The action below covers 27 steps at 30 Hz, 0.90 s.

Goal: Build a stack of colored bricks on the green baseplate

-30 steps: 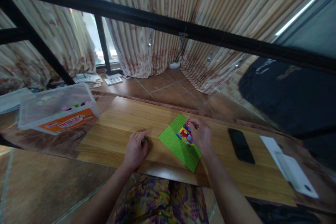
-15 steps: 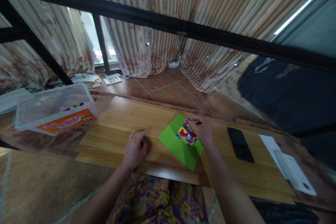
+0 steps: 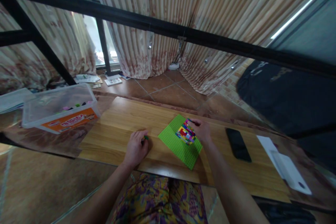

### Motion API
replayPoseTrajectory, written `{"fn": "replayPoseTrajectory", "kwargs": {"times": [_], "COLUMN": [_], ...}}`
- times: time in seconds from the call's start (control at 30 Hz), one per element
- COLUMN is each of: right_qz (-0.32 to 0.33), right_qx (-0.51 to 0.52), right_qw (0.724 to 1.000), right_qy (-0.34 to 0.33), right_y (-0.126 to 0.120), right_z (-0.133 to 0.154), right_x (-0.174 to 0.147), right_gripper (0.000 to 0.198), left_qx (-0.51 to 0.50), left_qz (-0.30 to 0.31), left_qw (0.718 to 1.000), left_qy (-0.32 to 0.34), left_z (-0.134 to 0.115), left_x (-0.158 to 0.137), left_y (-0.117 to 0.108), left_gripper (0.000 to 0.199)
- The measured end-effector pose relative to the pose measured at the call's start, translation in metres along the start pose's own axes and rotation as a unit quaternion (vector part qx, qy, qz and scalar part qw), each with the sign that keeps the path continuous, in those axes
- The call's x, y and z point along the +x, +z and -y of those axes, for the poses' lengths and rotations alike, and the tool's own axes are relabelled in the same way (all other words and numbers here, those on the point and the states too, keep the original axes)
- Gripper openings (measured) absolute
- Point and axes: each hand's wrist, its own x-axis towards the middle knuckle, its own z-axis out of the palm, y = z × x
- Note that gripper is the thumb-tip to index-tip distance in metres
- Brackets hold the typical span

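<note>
A green studded baseplate lies at an angle on the wooden board. Many small coloured building bricks make a patch on it, with red, yellow, blue and pink among them. My right hand is over the patch's far right edge, its fingers pinched together at the bricks; whatever sits between the fingertips is hidden. To the left of the plate, my left hand rests curled on the board. Small dark and green bricks show between its thumb and fingers.
A clear plastic box with an orange label and some bricks stands at the left. On the wooden board, right of the plate, lies a black phone. Farther right is a white plastic piece. A black metal bar crosses above.
The view has shifted slightly. My right hand stays at the far right edge of the brick patch, its fingers a little lower. My left hand keeps its curled hold.
</note>
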Motion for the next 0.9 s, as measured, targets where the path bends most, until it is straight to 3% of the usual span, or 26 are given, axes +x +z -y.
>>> {"fn": "replayPoseTrajectory", "kwargs": {"times": [0.2,0.3,0.47,0.6,0.73,0.9], "right_qz": [-0.13,-0.137,0.057,0.173,0.208,0.209], "right_qx": [-0.076,-0.099,-0.081,-0.115,-0.167,-0.215], "right_qw": [0.987,0.977,0.972,0.951,0.938,0.93], "right_qy": [-0.057,-0.128,-0.214,-0.229,-0.222,-0.213], "right_y": [0.0,0.009,0.046,0.083,0.108,0.121], "right_z": [0.012,0.03,0.055,0.059,0.054,0.05], "right_x": [-0.031,-0.053,-0.093,-0.112,-0.11,-0.103], "right_gripper": [0.037,0.027,0.021,0.023,0.023,0.024], "left_qx": [-0.012,-0.014,-0.021,-0.031,-0.038,-0.04], "left_qz": [0.019,0.025,0.026,0.016,0.003,0.012], "left_qw": [1.0,0.999,0.999,0.999,0.998,0.998], "left_qy": [-0.009,-0.016,-0.029,-0.038,-0.046,-0.049], "left_z": [0.0,-0.002,-0.004,-0.004,-0.004,-0.003], "left_x": [-0.001,-0.001,-0.002,-0.003,-0.003,-0.003], "left_y": [-0.001,-0.002,-0.002,-0.001,0.0,0.001], "left_gripper": [0.038,0.042,0.042,0.043,0.039,0.041]}}
